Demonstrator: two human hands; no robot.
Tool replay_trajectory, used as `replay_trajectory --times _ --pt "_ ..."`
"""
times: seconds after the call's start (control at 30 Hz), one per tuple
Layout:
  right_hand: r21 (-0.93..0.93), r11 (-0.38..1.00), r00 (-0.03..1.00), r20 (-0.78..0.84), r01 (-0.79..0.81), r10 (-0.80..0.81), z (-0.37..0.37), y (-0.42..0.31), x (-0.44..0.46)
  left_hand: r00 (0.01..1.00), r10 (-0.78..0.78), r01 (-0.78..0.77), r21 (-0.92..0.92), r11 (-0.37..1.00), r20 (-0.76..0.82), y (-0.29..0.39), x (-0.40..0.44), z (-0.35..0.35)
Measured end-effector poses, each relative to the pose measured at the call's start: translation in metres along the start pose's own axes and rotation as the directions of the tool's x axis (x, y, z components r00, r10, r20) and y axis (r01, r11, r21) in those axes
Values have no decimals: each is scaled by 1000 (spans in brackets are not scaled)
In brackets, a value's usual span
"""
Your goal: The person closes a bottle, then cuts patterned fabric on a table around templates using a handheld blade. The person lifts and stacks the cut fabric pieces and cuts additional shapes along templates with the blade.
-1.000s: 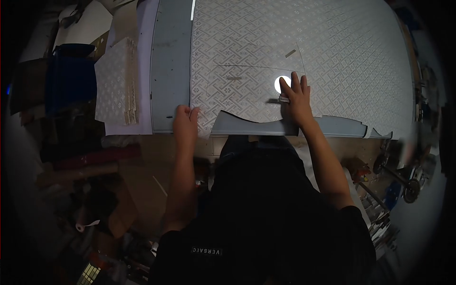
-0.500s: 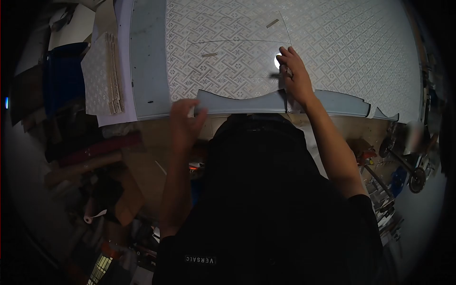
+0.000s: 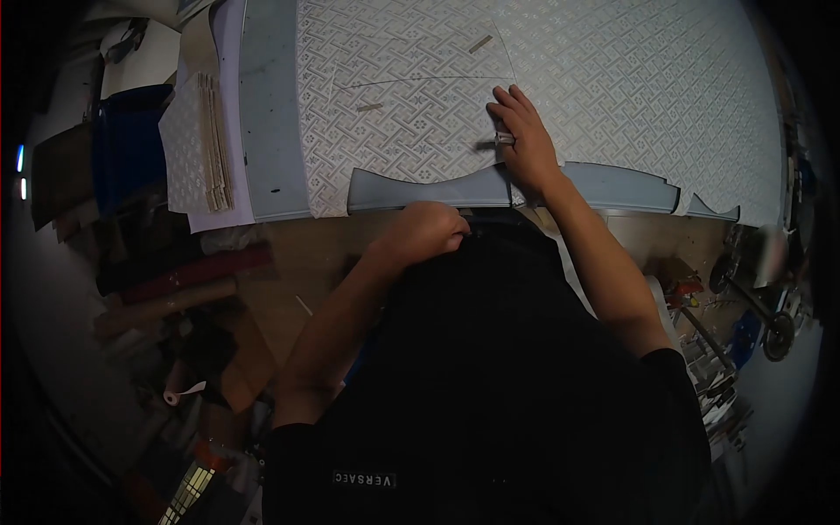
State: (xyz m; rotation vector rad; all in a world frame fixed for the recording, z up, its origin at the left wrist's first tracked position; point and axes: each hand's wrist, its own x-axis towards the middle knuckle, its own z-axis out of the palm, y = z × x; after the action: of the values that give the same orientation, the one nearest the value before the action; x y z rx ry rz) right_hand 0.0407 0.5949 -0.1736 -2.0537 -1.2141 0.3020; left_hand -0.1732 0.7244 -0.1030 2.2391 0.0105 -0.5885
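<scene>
My right hand (image 3: 528,144) rests on a pale patterned sheet (image 3: 411,131), its fingers bent over a small slim tool (image 3: 503,138) with a pale body and a dark end. The tool's exact kind does not show. Close to the table's front edge, my left hand (image 3: 426,233) is closed, its fingertips against the front of my black shirt (image 3: 507,350). Whatever those fingers pinch is hidden. A thin curved line crosses the sheet beyond my right hand, and two short tan strips (image 3: 480,44) lie on it. The sheet's near edge is cut in a wavy outline.
Grey-blue tabletop (image 3: 271,131) shows along the left and front edge. A stack of folded patterned sheets (image 3: 197,149) stands at the left, beside a blue bin (image 3: 131,144). Rolls of material (image 3: 175,302) lie on the floor at left; a wheeled metal frame (image 3: 757,302) is at right.
My left hand has moved right from the table's left front to my shirt and closed. My right hand stays at nearly the same spot; the bright spot by its fingers is gone.
</scene>
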Motion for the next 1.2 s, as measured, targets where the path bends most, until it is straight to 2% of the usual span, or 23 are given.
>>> replay_trajectory --times 0.03,0.07,0.13,0.17,0.23,0.27,0.3,0.33,0.4,0.43,0.47,0.53,0.63,0.7,0.73,0.8,0.83,0.9,0.97,1.03,1.07,1.13,1.2 --pt "-11 1000 1000 15 -10 10 -1 0 0 996 29 -34 -54 998 -85 0 -1 3" --pt "-11 1000 1000 15 -13 13 -2 0 1 996 30 -35 -54 998 -82 -1 -3 6" --pt "13 1000 1000 9 0 0 -1 1 1 965 -71 28 -172 985 -251 3 -11 2" --pt "18 1000 1000 20 -1 1 -1 1 -1 965 -81 36 -181 983 -250 3 -17 0" --pt "50 999 1000 20 -16 15 -3 3 1 782 -365 108 -467 878 -505 -1 -26 -17" --pt "47 999 999 27 -25 23 -4 5 1 727 -406 149 -450 880 -553 -6 -31 -28" --pt "274 959 995 -45 -73 88 -5 5 0 668 -448 197 -440 876 -594 -13 -38 -37" --pt "488 868 981 -105 -94 166 -5 6 0 671 -454 198 -448 872 -586 -25 -44 -41" --pt "621 736 908 -92 -270 410 -10 18 -6 545 -392 92 -412 907 -741 -50 -53 -48" --pt "624 697 847 -103 -353 522 -22 14 -6 547 -377 77 -403 912 -748 -60 -56 -52" --pt "621 704 845 -120 -345 521 -30 15 -10 533 -396 104 -407 908 -748 -70 -59 -54" --pt "569 620 734 -42 -540 677 -43 20 -15 519 -391 105 -398 912 -760 -86 -60 -62" --pt "548 624 715 -66 -557 696 -53 16 -30 518 -353 82 -366 927 -779 -106 -55 -59" --pt "537 643 723 -87 -546 686 -54 7 -34 572 -214 48 -228 972 -792 -122 -48 -60" --pt "533 650 726 -93 -542 681 -53 0 -35 570 -208 37 -228 973 -795 -126 -46 -61" --pt "578 627 721 -94 -522 687 -53 -18 -31 592 -219 133 -174 976 -776 -127 -42 -56" --pt "629 590 713 -81 -506 697 -51 -29 -28 589 -225 132 -183 974 -776 -130 -42 -54" --pt "627 623 739 -109 -468 665 -46 -47 -21 644 -175 216 -41 975 -745 -137 -41 -51" --pt "632 653 764 -145 -417 629 -38 -42 -17 637 -173 243 -18 970 -751 -138 -41 -47" --pt "463 756 794 -162 -463 586 -23 -18 -23 632 -177 273 4 962 -754 -139 -42 -39" --pt "468 755 795 -161 -460 584 -14 -11 -26 618 -168 258 -3 966 -768 -141 -43 -36" --pt "320 877 797 -384 -359 466 -4 -6 -18 597 -149 243 1 970 -788 -144 -39 -38" --pt "403 837 764 -381 -371 522 -1 -4 -17 574 -127 262 35 964 -809 -145 -42 -34"
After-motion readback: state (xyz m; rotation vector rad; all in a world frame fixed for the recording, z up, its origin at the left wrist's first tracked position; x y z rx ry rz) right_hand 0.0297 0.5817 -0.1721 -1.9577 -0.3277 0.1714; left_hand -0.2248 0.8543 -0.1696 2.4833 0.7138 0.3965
